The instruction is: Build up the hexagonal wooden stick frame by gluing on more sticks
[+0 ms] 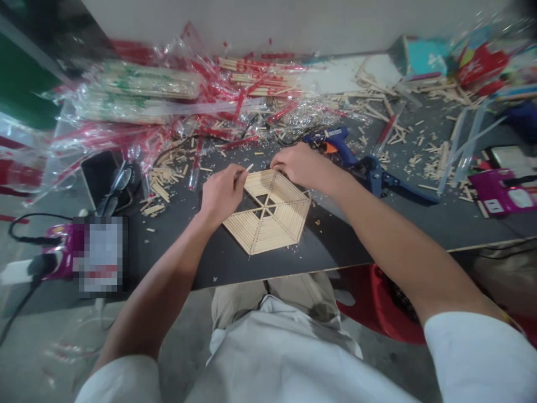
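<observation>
A six-sided panel of thin wooden sticks [277, 226] lies on the dark table, with spokes meeting at its middle. Gaps show near the centre, on the upper left, right and lower left. My left hand [222, 193] is closed at the panel's upper left edge, pinching a short wooden stick [249, 167] whose pale end pokes out past the fingers. At the panel's far corner, my right hand [300, 163] has its fingers pressed together; whatever is between them is hidden.
A blue glue gun [335, 140] and blue-handled cutters [380, 178] lie beyond my right forearm. Plastic-wrapped stick bundles [138, 89] and stick offcuts fill the back. Glasses [119, 182], a dark phone [98, 173] and purple power strips [501, 190] sit at the sides.
</observation>
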`<state>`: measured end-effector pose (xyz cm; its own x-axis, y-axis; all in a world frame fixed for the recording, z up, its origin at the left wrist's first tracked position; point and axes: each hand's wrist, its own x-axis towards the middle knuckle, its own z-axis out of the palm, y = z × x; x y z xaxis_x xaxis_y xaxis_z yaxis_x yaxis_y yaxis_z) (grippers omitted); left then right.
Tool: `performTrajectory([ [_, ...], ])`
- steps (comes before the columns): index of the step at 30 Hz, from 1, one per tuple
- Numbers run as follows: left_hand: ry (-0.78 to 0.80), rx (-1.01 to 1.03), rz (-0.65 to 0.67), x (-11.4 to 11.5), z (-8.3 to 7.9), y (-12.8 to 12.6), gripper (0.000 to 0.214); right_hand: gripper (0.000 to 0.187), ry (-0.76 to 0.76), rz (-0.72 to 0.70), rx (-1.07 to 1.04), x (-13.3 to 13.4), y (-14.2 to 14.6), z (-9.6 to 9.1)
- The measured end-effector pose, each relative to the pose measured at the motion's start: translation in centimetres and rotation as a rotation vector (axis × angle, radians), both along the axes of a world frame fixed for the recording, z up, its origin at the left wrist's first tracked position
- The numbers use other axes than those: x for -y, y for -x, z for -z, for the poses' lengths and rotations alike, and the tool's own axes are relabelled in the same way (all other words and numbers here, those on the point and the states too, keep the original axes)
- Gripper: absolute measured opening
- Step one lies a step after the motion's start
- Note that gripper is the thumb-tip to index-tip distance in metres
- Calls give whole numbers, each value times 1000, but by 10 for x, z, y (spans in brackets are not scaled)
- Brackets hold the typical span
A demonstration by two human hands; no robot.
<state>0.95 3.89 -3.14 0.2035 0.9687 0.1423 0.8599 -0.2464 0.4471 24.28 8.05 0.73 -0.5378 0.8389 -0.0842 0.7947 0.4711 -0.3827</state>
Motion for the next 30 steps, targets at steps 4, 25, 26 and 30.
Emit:
performTrajectory([
  [4,2,6,3,1,-1,0,23,31,95,56,-130,4,-9,-4],
  [25,8,11,20,1,0,1,22,24,24,201,-191,15,-6,8],
  [26,9,13,21,1,0,1,23,22,-5,204,-180,15,-5,8],
  [30,19,11,18,2,-2,0,23,24,-77,174,-71,16,2,9],
])
